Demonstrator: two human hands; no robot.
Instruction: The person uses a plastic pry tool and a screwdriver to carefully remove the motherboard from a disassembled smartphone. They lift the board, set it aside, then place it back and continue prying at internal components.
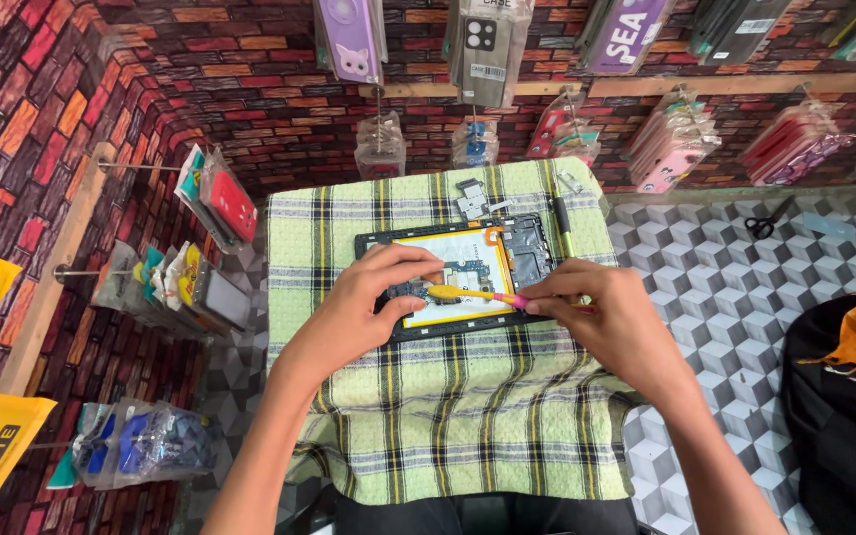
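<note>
Checked woven cloth, flat opened tablet, yellow toothbrush pinched.

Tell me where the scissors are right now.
In the head view, the scissors lie at the upper right on the cube-patterned counter, beyond the right edge of the green checked cloth and below the hanging pink phone cases.

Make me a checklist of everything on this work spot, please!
Surface: green checked cloth over a small table.
Job's things: opened tablet, back off, insides showing; yellow brush on it.
Clutter: small loose parts and a pen-like tool near the far edge.
Grippers: left hand rests on the tablet; right hand pinches the brush.
Cables: nothing seen.
Surroundings: brick-patterned wall, hanging phone cases, scissors, dark bag.
</note>
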